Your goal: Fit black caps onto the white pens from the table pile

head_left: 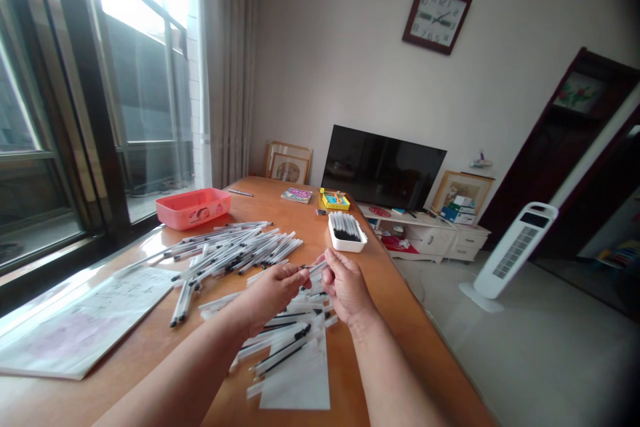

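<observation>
My left hand [274, 292] and my right hand [345, 285] meet above the wooden table [380, 280], both closed on one clear pen [316, 269] held between them. Under the hands lie loose pen parts [287, 340], clear barrels and black refills, partly on a white sheet [300, 383]. A larger heap of clear pens [235, 250] spreads to the left. A small white tray [346, 232] with several black-tipped pens stands just beyond my right hand.
A pink plastic tub [193, 207] sits at the far left by the window. A printed paper [80, 320] lies at the near left. A booklet [297, 195] and a yellow box [335, 199] are at the table's far end. The table's right edge drops to the floor.
</observation>
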### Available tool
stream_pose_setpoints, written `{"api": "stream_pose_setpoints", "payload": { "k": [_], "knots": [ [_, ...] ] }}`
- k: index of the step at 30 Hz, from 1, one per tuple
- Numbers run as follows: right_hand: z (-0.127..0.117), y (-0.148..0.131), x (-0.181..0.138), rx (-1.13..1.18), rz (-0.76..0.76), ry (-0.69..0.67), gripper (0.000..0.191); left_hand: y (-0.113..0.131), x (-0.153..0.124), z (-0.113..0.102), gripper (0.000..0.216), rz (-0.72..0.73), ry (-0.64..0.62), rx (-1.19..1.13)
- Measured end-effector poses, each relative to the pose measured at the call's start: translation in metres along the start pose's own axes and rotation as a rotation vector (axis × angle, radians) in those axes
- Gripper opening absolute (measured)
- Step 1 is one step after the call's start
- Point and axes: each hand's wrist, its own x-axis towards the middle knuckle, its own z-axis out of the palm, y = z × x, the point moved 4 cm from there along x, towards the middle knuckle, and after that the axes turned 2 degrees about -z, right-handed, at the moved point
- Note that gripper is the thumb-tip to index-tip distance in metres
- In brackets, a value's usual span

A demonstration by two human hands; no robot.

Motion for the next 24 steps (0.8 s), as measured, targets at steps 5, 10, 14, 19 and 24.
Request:
{"api": "stream_pose_setpoints", "payload": {
  "k": [5,10,14,19,24],
  "knots": [
    [0.001,-0.002,0.0,-0.007,-0.015,-0.018,0.038,-0.006,-0.001,0.003,0.042,-0.099,-0.099,-0.246],
    [0.005,-0.002,-0.003,0.012,-0.015,-0.042,0.038,-0.011,0.0,0.004,0.037,-0.172,-0.178,-0.453],
    [-0.01,-0.015,0.004,0.108,-0.044,-0.009,0.034,-0.02,-0.004,0.007,0.032,-0.234,-0.25,-0.571],
    [-0.035,-0.028,0.013,0.116,-0.135,0.149,0.035,-0.024,-0.007,0.015,0.031,-0.191,-0.287,-0.657],
    [-0.011,-0.001,0.002,-0.322,-0.048,0.032,0.035,-0.016,0.003,-0.004,0.032,-0.115,-0.046,-0.745]
  ]
}}
